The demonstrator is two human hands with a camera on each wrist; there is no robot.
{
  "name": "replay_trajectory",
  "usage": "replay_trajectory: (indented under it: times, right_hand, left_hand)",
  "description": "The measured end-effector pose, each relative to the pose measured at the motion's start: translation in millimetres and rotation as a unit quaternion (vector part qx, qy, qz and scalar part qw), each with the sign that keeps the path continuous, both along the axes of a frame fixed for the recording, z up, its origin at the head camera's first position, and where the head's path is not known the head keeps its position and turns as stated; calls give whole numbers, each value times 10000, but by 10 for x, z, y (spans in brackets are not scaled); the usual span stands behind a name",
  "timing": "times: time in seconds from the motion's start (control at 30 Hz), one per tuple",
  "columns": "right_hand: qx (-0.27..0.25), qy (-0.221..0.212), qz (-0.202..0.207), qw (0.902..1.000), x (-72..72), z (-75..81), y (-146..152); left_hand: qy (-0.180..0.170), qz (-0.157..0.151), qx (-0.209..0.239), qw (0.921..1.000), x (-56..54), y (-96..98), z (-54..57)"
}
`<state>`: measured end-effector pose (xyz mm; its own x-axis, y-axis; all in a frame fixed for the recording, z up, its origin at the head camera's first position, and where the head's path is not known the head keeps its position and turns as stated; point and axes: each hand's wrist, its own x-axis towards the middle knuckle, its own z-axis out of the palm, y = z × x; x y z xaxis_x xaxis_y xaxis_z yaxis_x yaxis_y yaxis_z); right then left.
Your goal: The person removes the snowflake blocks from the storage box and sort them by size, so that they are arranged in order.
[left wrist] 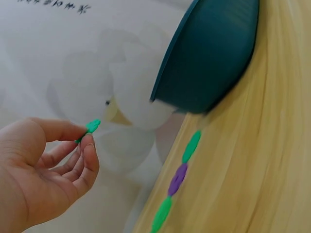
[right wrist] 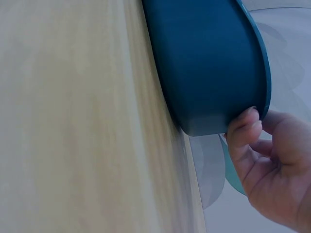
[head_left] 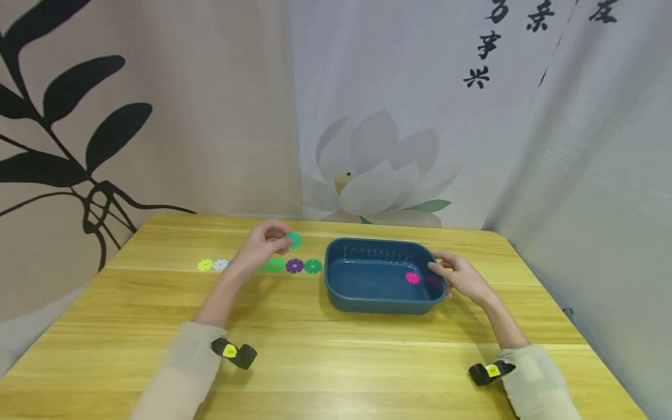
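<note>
Between thumb and fingertips, my left hand (head_left: 264,245) pinches a green flower-shaped plastic disc (head_left: 294,240), held up above the table just left of the blue basin. The thumb and fingers of my right hand (head_left: 462,276) grip the right rim of that basin (head_left: 383,306). Inside the basin lies a pink flower disc (head_left: 412,278). Left of it a row of discs runs along the table: a green one (head_left: 312,266), a purple one (head_left: 294,266), a lighter green one (head_left: 275,265), a white one (head_left: 220,265) and a yellow one (head_left: 205,265). My left forearm hides the middle of the row.
The wooden table (head_left: 336,356) reaches back to a hanging curtain (head_left: 220,116) printed with leaves, a lotus and writing. Another stretch of pale cloth (head_left: 593,192) hangs along the right side. Each sleeve carries a small black wrist camera (head_left: 241,356).
</note>
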<state>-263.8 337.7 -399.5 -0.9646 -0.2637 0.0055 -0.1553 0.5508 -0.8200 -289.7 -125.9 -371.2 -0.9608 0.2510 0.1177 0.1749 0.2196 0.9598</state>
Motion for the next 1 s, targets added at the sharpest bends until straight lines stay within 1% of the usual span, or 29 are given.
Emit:
replay_trajectory:
  times: [0.1, 0.23, 0.33, 0.43, 0.53, 0.63, 0.73, 0.8, 0.9, 1.0]
  right_hand:
    - [24, 18, -4, 10000, -6, -14, 3]
    - [72, 13, -54, 10000, -9, -27, 6]
    - [71, -9, -69, 10000, -8, -27, 5]
    - [56, -8, -62, 10000, -8, -23, 4]
    - [64, 22, -54, 10000, -11, -25, 6]
    - [78, 35, -44, 10000, -18, -31, 8]
    - [84, 30, -43, 10000, -22, -34, 8]
    - [78, 24, -55, 10000, -20, -31, 6]
    - [68, 10, -60, 10000, -14, -21, 0]
    - [55, -7, -56, 10000, -6, -12, -4]
  left_hand:
    - [-61, 145, -13, 9999, 6, -172, 12]
    - [-22, 336, -85, 9994, 21, -382, 13]
    - [24, 434, -182, 9989, 29, -531, -22]
    - [38, 552, -257, 9981, 36, -680, -80]
    - [43, 715, -404, 9966, 55, -835, -128]
    - [111, 961, -594, 9935, 75, -998, -166]
    - [170, 1264, -662, 9896, 82, -1154, -204]
    - [147, 1470, -716, 9864, 85, -1250, -226]
    - [-22, 1755, -830, 9810, 97, -1374, -248]
    - [-245, 1924, -997, 9759, 110, -1490, -275]
